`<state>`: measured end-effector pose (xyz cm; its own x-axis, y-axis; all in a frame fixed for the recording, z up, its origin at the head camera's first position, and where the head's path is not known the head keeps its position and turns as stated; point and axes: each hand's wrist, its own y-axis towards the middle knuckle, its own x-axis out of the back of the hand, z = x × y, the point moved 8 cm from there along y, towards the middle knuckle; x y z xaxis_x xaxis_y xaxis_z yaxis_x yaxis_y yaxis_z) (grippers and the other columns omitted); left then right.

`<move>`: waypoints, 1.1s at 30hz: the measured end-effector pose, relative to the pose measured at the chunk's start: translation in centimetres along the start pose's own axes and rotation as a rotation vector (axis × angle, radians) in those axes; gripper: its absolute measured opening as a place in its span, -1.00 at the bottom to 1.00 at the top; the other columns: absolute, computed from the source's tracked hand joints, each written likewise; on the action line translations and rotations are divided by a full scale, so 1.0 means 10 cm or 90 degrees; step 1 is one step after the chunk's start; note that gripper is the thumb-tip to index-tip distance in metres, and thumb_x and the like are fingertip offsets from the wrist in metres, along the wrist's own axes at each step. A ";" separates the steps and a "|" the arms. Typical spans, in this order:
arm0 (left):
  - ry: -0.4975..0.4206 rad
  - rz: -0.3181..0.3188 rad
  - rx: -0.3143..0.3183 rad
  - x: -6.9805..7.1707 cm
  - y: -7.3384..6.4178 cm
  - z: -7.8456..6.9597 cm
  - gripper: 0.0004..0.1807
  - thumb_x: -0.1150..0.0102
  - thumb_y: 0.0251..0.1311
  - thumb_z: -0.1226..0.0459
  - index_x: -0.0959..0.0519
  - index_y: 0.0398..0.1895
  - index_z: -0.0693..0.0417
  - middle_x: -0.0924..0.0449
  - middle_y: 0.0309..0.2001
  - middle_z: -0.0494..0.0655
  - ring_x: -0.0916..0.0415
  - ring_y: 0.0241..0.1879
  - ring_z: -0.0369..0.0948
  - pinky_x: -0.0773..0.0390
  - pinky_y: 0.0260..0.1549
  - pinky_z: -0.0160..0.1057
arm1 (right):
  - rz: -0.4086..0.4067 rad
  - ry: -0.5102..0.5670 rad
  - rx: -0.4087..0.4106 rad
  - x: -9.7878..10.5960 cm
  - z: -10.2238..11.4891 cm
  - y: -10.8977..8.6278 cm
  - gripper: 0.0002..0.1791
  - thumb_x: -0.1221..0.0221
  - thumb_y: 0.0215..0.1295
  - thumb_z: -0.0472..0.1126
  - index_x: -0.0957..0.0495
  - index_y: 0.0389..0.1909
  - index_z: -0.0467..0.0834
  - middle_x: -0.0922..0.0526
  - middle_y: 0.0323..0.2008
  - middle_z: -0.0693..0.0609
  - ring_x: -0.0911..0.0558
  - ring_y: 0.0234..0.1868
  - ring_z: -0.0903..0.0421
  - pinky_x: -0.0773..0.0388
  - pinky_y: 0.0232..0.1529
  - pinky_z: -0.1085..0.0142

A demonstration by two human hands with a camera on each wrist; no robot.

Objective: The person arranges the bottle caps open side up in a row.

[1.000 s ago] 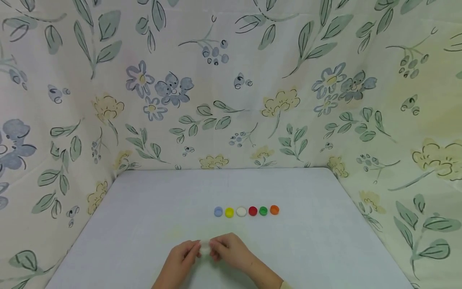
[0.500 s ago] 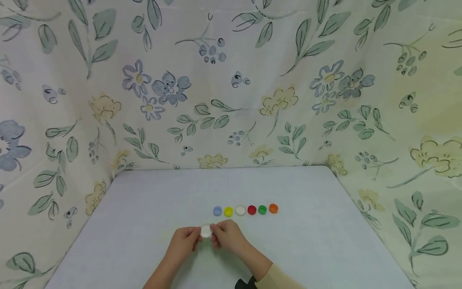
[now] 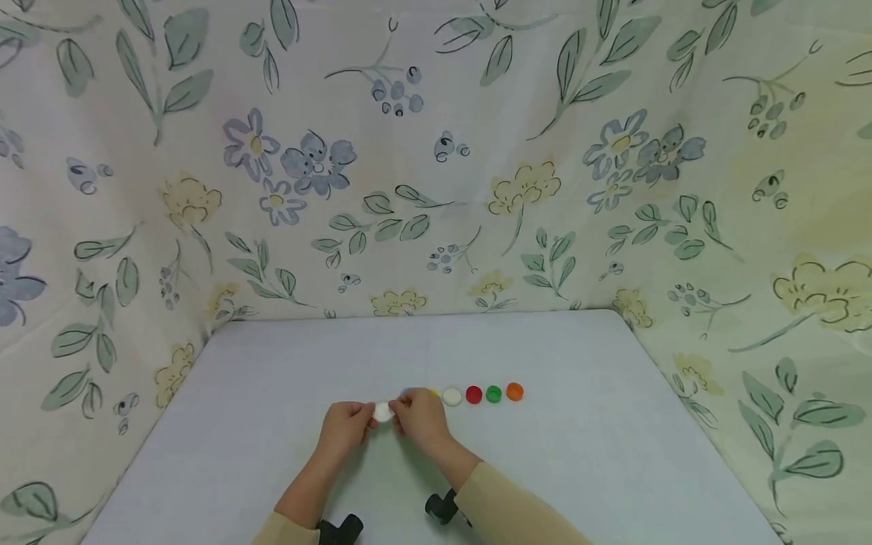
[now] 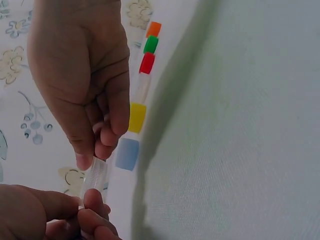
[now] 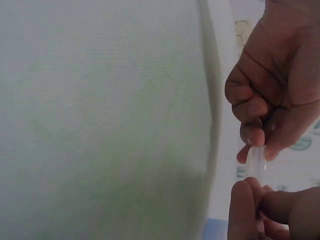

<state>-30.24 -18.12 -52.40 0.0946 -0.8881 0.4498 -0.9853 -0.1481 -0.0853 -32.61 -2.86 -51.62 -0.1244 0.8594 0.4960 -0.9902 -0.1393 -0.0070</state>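
A white, translucent bottle cap [image 3: 383, 412] is held between both hands, above the table and left of a row of caps. My left hand [image 3: 344, 425] pinches its left edge with thumb and fingers. The right hand [image 3: 425, 418] pinches the opposite edge. In the left wrist view the cap [image 4: 95, 175] stands on edge, its ribbed side showing. The right wrist view shows the same cap [image 5: 256, 162] between the fingertips of both hands. Behind the right hand, the blue cap [image 4: 127, 154] and yellow cap [image 4: 137, 118] are largely hidden in the head view.
The row continues rightward with a white cap [image 3: 452, 397], a red cap [image 3: 474, 394], a green cap [image 3: 493, 393] and an orange cap [image 3: 515, 391]. They lie on a white table [image 3: 579, 454]. Floral cloth [image 3: 409, 250] hangs behind and at both sides.
Both hands have moved forward with the white bottle cap, toward the row. The cap has tilted from edge-on to showing its round face. The right hand now covers the blue cap.
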 end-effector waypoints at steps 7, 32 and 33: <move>0.016 -0.021 0.007 -0.02 0.17 0.04 -0.67 -0.07 0.26 0.25 -0.65 -0.58 0.24 -0.46 -0.76 -0.11 -0.25 -0.77 -0.30 -0.25 -0.73 -0.34 | -0.044 -0.102 0.002 0.01 0.09 0.14 -0.88 -0.24 0.21 -0.23 -0.57 -0.50 -0.13 -0.49 -0.74 0.16 -0.46 -0.71 0.25 -0.37 -0.66 0.39; -0.029 -0.053 0.035 -0.03 0.38 0.14 -0.76 -0.17 0.20 0.26 -0.66 -0.44 0.30 -0.60 -0.63 -0.04 -0.41 -0.75 -0.27 -0.38 -0.70 -0.33 | 0.004 -0.321 0.015 -0.21 0.26 0.18 -0.68 -0.24 0.17 -0.25 -0.55 -0.09 -0.34 -0.65 -0.23 -0.15 -0.61 -0.25 0.04 -0.55 -0.16 0.17; -0.023 -0.054 0.029 -0.02 0.36 0.12 -0.75 -0.16 0.20 0.25 -0.66 -0.44 0.30 -0.60 -0.63 -0.04 -0.41 -0.75 -0.27 -0.38 -0.69 -0.33 | 0.005 -0.313 0.018 -0.21 0.25 0.18 -0.65 -0.23 0.17 -0.26 -0.53 -0.06 -0.35 -0.64 -0.19 -0.17 -0.61 -0.21 0.02 -0.54 -0.13 0.16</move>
<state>-33.61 -19.03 -53.88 0.1833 -0.8868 0.4242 -0.9660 -0.2425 -0.0894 -33.92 -6.13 -50.49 -0.0804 0.5249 0.8473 -0.9864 -0.1641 0.0081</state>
